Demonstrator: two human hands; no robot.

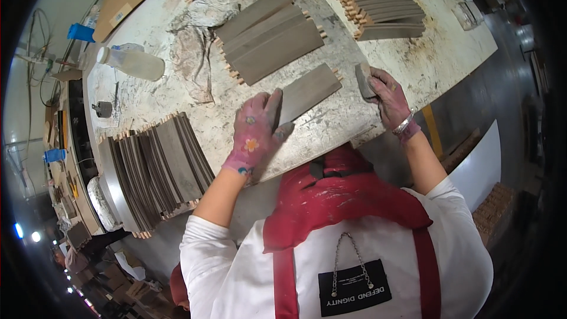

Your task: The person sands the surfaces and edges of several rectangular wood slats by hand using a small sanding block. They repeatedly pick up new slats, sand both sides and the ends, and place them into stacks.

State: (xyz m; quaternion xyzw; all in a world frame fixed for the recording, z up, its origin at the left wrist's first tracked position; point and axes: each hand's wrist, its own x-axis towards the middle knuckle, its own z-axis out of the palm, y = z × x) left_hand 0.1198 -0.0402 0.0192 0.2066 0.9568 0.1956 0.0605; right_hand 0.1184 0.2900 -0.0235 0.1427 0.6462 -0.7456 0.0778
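Note:
In a pink, flower-patterned glove, my left hand point(254, 130) grips the near left end of a grey wooden slat point(313, 90). The slat lies at a slant on the table, with small dowels sticking out of its far right end. Its left end is hidden under my fingers. My right hand point(390, 99), also gloved and with a band at the wrist, is closed around a small grey block that looks like a sanding sponge point(364, 80). The block is held just beyond the slat's right end, apart from it. Several similar slats point(271, 38) lie side by side behind it.
Slats stand packed on edge point(156, 168) at the near left. Another stack point(381, 0) sits at the far right. A cloudy plastic bottle point(133, 64) lies on its side by a crumpled, stained cloth point(192, 53). The stained white table point(413, 62) ends near my waist.

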